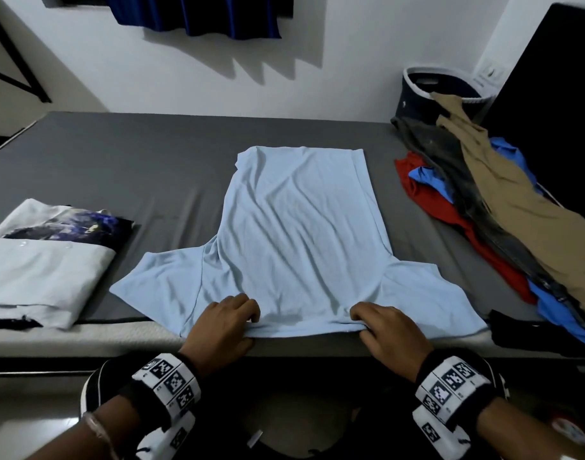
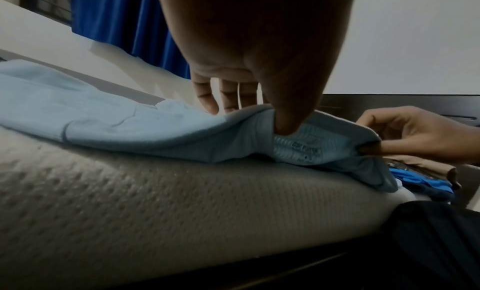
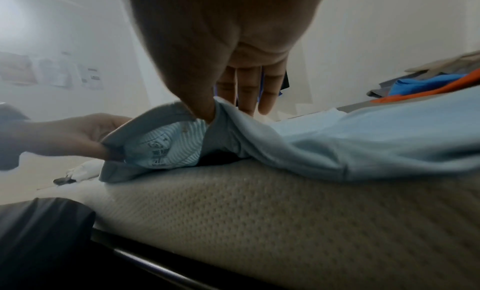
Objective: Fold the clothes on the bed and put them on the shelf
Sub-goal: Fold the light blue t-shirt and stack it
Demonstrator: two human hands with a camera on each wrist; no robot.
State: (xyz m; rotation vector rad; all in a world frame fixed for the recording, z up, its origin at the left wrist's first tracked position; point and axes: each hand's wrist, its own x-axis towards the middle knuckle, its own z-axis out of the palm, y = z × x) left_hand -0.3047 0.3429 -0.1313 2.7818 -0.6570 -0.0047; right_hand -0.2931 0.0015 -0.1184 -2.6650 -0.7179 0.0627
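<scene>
A light blue T-shirt [image 1: 301, 227] lies spread flat on the grey bed [image 1: 135, 161], collar at the near edge and sleeves out to both sides. My left hand [image 1: 229, 315] pinches the collar on its left side, thumb under the fabric and fingers on top. My right hand [image 1: 382, 323] pinches the collar on its right side the same way. In the left wrist view the left hand [image 2: 259, 109] lifts the shirt's [image 2: 130, 130] collar slightly, showing the printed neck label. The right wrist view shows the right hand [image 3: 221, 107] gripping the shirt [image 3: 337, 140].
Folded clothes [image 1: 42, 267] sit on the bed at the left. A pile of unfolded clothes [image 1: 503, 214], red, blue, grey and tan, lies at the right, with a laundry basket [image 1: 443, 91] behind it. A dark garment [image 1: 530, 333] hangs at the near right edge.
</scene>
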